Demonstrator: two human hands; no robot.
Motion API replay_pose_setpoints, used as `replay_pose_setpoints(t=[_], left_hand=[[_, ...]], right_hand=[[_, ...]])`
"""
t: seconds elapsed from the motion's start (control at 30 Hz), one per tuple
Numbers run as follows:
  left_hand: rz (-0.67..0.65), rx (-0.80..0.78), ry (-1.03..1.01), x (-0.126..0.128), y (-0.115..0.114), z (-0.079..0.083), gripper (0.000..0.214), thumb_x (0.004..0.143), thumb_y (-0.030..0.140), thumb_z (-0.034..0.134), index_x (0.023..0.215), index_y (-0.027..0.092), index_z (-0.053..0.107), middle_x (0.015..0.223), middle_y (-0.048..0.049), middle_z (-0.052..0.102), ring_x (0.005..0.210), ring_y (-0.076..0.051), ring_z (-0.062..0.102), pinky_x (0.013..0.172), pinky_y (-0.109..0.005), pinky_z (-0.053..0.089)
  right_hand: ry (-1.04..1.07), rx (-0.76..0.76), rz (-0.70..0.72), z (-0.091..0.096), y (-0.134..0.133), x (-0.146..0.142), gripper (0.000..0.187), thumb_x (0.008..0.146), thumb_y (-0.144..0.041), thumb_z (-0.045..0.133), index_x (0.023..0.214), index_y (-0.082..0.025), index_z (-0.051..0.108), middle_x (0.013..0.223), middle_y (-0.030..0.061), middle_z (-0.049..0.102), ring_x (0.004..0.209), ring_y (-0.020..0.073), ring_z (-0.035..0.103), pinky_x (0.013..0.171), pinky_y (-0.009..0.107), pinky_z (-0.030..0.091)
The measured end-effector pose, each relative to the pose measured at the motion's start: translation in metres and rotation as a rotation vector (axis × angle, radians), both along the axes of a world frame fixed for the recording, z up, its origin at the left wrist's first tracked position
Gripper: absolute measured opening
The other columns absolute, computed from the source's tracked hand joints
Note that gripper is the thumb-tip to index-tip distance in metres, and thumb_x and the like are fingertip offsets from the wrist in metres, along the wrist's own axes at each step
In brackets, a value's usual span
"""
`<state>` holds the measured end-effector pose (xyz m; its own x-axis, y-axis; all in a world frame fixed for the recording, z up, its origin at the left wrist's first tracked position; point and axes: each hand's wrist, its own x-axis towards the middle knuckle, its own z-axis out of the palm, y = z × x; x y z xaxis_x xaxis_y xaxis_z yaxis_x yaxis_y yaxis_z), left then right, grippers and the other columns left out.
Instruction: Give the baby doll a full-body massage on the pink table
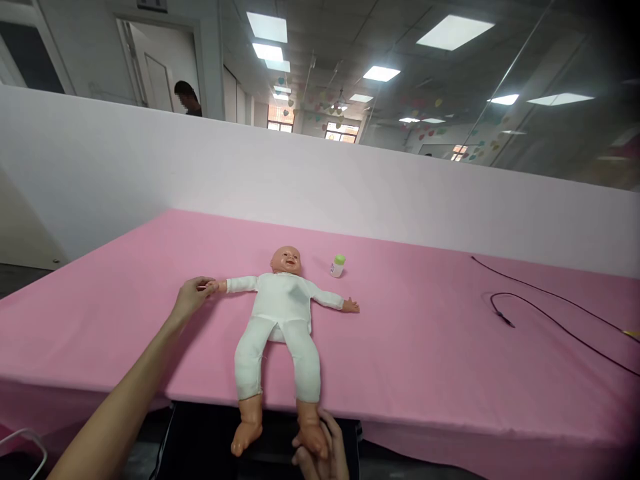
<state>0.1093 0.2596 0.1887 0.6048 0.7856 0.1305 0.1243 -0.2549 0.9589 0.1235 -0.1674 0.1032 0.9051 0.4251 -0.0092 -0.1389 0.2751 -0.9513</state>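
Observation:
A baby doll [280,313] in a white suit lies on its back on the pink table [425,347], head away from me, feet over the near edge. My left hand [193,295] reaches out and pinches the doll's hand at the end of its outstretched arm. At the bottom of the view, my right hand [323,453] is wrapped round the doll's foot. The doll's other foot [246,430] hangs free.
A small white bottle with a green cap [338,265] stands just right of the doll's head. A black cable [545,313] trails across the right of the table. A white partition [300,180] backs the table; a person's head shows behind it.

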Motion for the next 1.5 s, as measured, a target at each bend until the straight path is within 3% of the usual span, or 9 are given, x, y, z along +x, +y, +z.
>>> replay_pose_setpoints(t=[0.2,0.37,0.53,0.73,0.93,1.13,1.27,1.4,1.5], left_hand=[[0.098,-0.219,-0.213,0.019,-0.024,0.002,0.053,0.062,0.051,0.088,0.098,0.015,0.075,0.09,-0.0077,0.072,0.077,-0.02,0.064,0.066,-0.03,0.049],[0.143,-0.052,-0.306,0.047,-0.039,0.024,0.032,0.07,0.045,0.084,0.081,0.017,0.073,0.078,-0.003,0.068,0.074,-0.018,0.061,0.068,-0.029,0.047],[-0.062,0.168,-0.283,0.089,-0.065,0.05,0.032,0.071,0.043,0.082,0.087,0.016,0.077,0.083,-0.0047,0.073,0.079,-0.021,0.065,0.074,-0.03,0.049],[-0.285,0.467,0.014,0.127,-0.087,0.059,0.03,0.077,0.045,0.071,0.069,0.016,0.072,0.06,0.0019,0.06,0.058,-0.012,0.048,0.057,-0.025,0.031],[-0.386,0.485,0.174,0.14,-0.078,0.062,0.044,0.075,0.047,0.071,0.052,0.018,0.047,0.051,0.006,0.034,0.054,-0.009,0.026,0.053,-0.028,0.018],[-0.191,0.288,-0.1,0.105,-0.051,0.057,0.044,0.076,0.046,0.074,0.058,0.019,0.045,0.061,0.0045,0.034,0.061,-0.011,0.029,0.056,-0.027,0.022],[0.0,0.079,-0.14,0.068,-0.029,0.037,0.046,0.071,0.048,0.08,0.059,0.02,0.045,0.061,0.0041,0.037,0.061,-0.011,0.033,0.055,-0.026,0.026],[0.074,-0.064,-0.145,0.048,-0.019,0.025,0.043,0.066,0.05,0.084,0.059,0.018,0.056,0.061,0.0024,0.045,0.062,-0.013,0.043,0.057,-0.025,0.036],[0.039,-0.06,-0.203,0.051,-0.025,0.035,0.042,0.064,0.05,0.086,0.06,0.018,0.058,0.063,0.002,0.048,0.064,-0.014,0.046,0.061,-0.026,0.041]], right_hand=[[-0.345,-0.12,-0.211,0.01,-0.019,0.042,0.042,0.085,-0.045,0.079,0.123,-0.027,0.072,0.146,0.0144,0.054,0.101,0.0272,0.07,0.06,0.029,0.062],[-0.685,-0.141,-0.042,0.042,-0.012,0.071,0.032,0.093,-0.031,0.071,0.125,-0.03,0.073,0.142,0.0107,0.064,0.125,0.0306,0.065,0.091,0.038,0.064],[-0.827,-0.191,0.264,0.093,0.029,0.101,0.044,0.096,-0.021,0.063,0.138,-0.032,0.065,0.145,0.0058,0.062,0.133,0.026,0.06,0.106,0.04,0.056],[-0.846,-0.277,0.339,0.124,0.097,0.138,0.048,0.094,-0.019,0.063,0.141,-0.029,0.062,0.146,0.0046,0.061,0.137,0.0255,0.056,0.116,0.045,0.046],[-0.802,-0.268,0.341,0.123,0.112,0.145,0.048,0.091,-0.018,0.064,0.138,-0.027,0.065,0.144,0.0055,0.062,0.135,0.0263,0.058,0.114,0.046,0.048],[-0.73,-0.289,0.253,0.12,0.038,0.114,0.046,0.096,-0.024,0.063,0.141,-0.029,0.063,0.146,0.007,0.061,0.137,0.0263,0.057,0.114,0.043,0.048],[-0.721,-0.326,0.278,0.088,-0.015,0.088,0.044,0.094,-0.023,0.065,0.137,-0.032,0.066,0.141,0.0077,0.064,0.131,0.0263,0.061,0.11,0.039,0.051],[-0.678,-0.272,0.251,0.056,-0.03,0.074,0.039,0.09,-0.023,0.072,0.128,-0.035,0.073,0.137,0.007,0.067,0.127,0.0282,0.064,0.108,0.04,0.052],[-0.672,-0.25,0.198,0.065,-0.021,0.08,0.036,0.092,-0.026,0.07,0.127,-0.033,0.073,0.137,0.0077,0.067,0.127,0.0289,0.064,0.109,0.041,0.052]])
